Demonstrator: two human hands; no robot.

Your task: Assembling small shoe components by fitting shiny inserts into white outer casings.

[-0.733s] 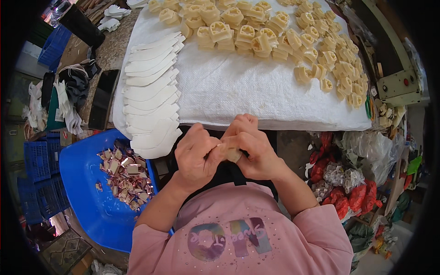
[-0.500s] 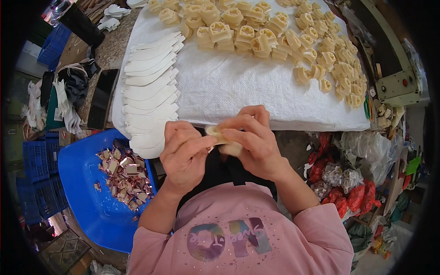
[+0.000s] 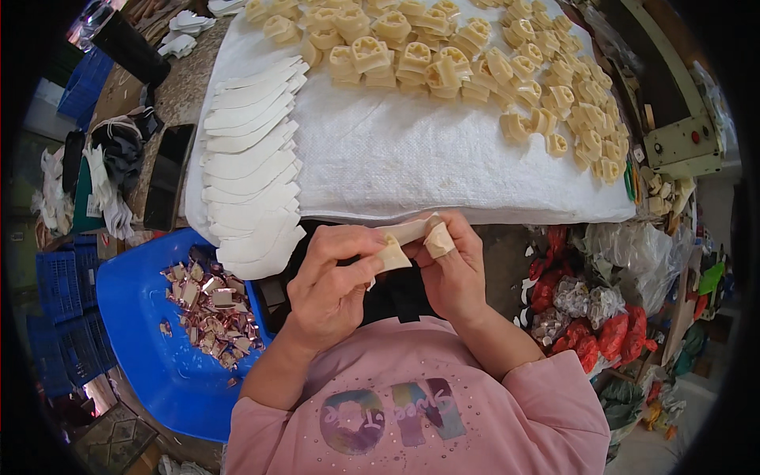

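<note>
Above my lap, at the near edge of the white-covered surface, my left hand (image 3: 336, 277) pinches a small cream moulded piece (image 3: 393, 255) between thumb and fingers. A pale strip (image 3: 409, 230) spans from that hand to my right hand (image 3: 453, 273), whose closed fingers grip its other end. A beige wrap or cap-like piece (image 3: 438, 239) sits at my right thumb; I cannot tell whether it is tape or a held part. Left of my hands lies an overlapping row of white curved flat pieces (image 3: 249, 178). Many cream hollow moulded pieces (image 3: 416, 59) are heaped farther back.
A blue tub (image 3: 146, 348) with shiny pinkish-brown wrapped bits (image 3: 214, 305) stands at lower left. A dark phone-like slab (image 3: 168, 178) and a black cylinder (image 3: 134, 49) lie beyond it. Red and clear plastic bags (image 3: 590, 317) crowd the right, below a pale metal machine (image 3: 685, 146).
My hands have moved slightly apart and the right one has turned, showing the beige wrap. The pale strip now stretches visibly between them. The whole view has shifted slightly.
</note>
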